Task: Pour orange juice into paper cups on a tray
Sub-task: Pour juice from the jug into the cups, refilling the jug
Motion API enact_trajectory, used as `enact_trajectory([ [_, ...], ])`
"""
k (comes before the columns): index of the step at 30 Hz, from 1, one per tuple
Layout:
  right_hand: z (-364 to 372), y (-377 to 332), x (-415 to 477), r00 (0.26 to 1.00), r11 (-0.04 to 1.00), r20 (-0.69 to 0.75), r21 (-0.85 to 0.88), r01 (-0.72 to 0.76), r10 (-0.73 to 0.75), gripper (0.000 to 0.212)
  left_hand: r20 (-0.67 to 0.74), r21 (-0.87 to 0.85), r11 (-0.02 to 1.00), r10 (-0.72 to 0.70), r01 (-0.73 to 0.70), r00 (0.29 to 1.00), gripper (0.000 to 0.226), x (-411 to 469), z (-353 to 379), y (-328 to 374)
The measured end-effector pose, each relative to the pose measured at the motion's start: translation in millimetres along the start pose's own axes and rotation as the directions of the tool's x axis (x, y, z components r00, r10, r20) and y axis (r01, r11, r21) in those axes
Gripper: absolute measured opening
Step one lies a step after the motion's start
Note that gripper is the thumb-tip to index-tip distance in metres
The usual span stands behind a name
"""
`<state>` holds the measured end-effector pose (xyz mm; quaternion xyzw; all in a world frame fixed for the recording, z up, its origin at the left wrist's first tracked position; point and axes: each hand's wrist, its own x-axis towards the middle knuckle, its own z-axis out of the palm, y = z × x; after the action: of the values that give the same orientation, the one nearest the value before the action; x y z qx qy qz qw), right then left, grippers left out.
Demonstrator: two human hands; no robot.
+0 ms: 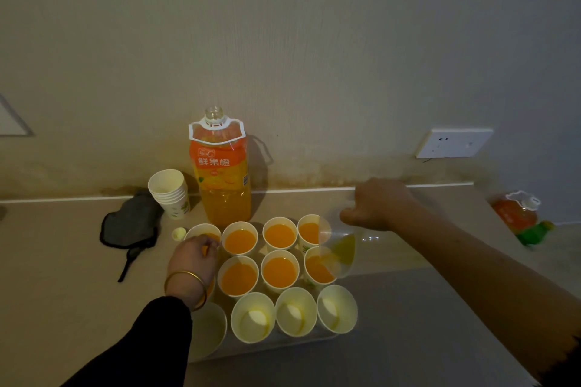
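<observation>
A clear tray on the counter carries several white paper cups. The two far rows hold orange juice, such as one cup in the middle. The near row, such as one cup, holds no juice. My right hand grips a clear jug, tilted over the right cup of the middle row, with a little juice left inside. My left hand rests on the rim of the far left cup, fingers closed on it. An uncapped large orange juice bottle stands behind the tray.
A stack of spare paper cups stands left of the bottle, beside a dark cloth pouch. A small yellow-green cap lies near the tray. A second orange bottle lies at the far right. A wall socket is above the counter.
</observation>
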<state>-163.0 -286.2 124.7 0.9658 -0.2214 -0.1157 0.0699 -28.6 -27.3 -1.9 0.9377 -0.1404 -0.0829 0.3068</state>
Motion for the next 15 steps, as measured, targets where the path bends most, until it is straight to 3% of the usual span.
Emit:
enact_trajectory([
  [15,-2.9,-2.8,-2.8,1.000,1.000,0.002,0.004,-0.003,0.003,0.049,0.026,-0.041,0.999,0.009,-0.008,1.000,0.017,-5.6,-4.2,1.9],
])
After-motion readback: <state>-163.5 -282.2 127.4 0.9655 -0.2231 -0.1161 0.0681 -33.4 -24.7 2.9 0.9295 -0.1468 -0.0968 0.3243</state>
